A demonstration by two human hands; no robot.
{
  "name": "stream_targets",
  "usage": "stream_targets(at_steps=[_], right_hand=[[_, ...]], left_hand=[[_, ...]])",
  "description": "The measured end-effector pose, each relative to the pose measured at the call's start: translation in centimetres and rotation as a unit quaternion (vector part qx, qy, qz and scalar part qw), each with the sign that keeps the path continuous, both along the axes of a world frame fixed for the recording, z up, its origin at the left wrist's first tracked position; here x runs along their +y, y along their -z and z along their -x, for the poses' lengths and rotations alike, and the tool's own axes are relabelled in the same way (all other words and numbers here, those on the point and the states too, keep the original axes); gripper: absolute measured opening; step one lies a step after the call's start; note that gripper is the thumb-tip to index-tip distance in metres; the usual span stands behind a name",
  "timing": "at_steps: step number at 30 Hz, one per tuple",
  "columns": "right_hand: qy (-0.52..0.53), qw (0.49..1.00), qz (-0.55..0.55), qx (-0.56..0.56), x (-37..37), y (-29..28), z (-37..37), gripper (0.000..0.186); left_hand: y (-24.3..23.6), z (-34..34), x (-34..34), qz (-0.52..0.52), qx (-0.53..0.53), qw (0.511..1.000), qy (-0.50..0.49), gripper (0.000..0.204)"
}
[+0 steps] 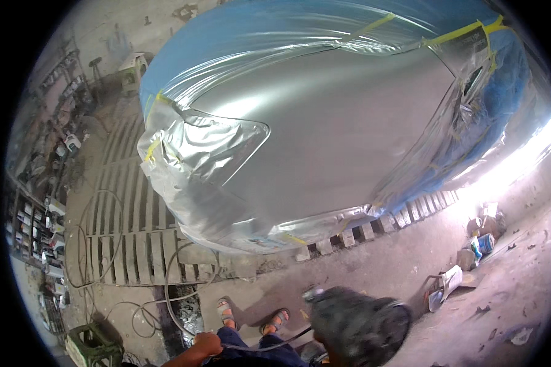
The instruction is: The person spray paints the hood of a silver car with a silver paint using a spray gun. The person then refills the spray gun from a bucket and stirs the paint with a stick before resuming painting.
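Note:
My left hand (209, 344) is closed around a thin grey hose (260, 349) at the lower edge. From there the hose runs right, in front of my legs, toward a bulky dark grey thing (361, 327). That thing is smeared by motion, with a small silvery end (313, 295) at its upper left. Only a bit of my right hand (320, 344) shows beside it; its fingers are hidden. Ahead stands a car with a bare silver body panel (324, 128), framed by clear film, blue sheeting (239, 37) and yellow tape (456, 33). Neither hand touches the car.
Slatted floor grating (125, 208) lies left of and under the car. Hose loops (113, 278) trail across it. A green stool (95, 345) stands lower left, near shelves (33, 226) of containers. Cans and a blue tin (485, 243) sit at right, near a propped metal frame (444, 287).

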State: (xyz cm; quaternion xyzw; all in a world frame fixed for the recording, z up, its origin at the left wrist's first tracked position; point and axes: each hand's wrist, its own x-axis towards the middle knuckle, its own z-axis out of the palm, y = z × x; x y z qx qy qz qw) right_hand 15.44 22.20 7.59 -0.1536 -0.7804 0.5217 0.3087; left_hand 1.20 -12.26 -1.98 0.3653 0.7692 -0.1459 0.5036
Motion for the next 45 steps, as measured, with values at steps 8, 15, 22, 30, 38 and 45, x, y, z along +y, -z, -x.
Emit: stream_targets(at_steps=[8, 15, 22, 30, 38, 45], right_hand=[[0.012, 0.997, 0.071, -0.021, 3.0, 0.8, -1.9, 0.016], [0.285, 0.942, 0.128, 0.122, 14.3, -3.4, -4.0, 0.015], [0.205, 0.977, -0.050, 0.038, 10.9, 1.9, -4.5, 0.012], [-0.013, 0.994, -0.092, -0.050, -0.1, 6.3, -2.7, 0.008], [0.189, 0.974, 0.124, 0.025, 8.4, -0.3, -2.4, 0.011], [0.287, 0.948, 0.132, 0.021, 14.9, 2.0, -5.6, 0.011]], left_hand=[[0.0, -0.1, -0.5, 0.009, -0.014, 1.000, -0.008, 0.043], [-0.9, -1.4, 2.3, -0.011, -0.024, 1.000, 0.003, 0.043], [-1.4, -1.7, 2.5, -0.024, -0.021, 0.999, -0.002, 0.041], [-0.9, -0.6, 1.5, 0.023, -0.028, 0.999, 0.012, 0.039], [-1.0, -1.2, 2.3, 0.024, -0.035, 0.999, 0.016, 0.040], [-1.1, -1.9, 3.2, -0.011, -0.035, 0.999, -0.004, 0.040]])
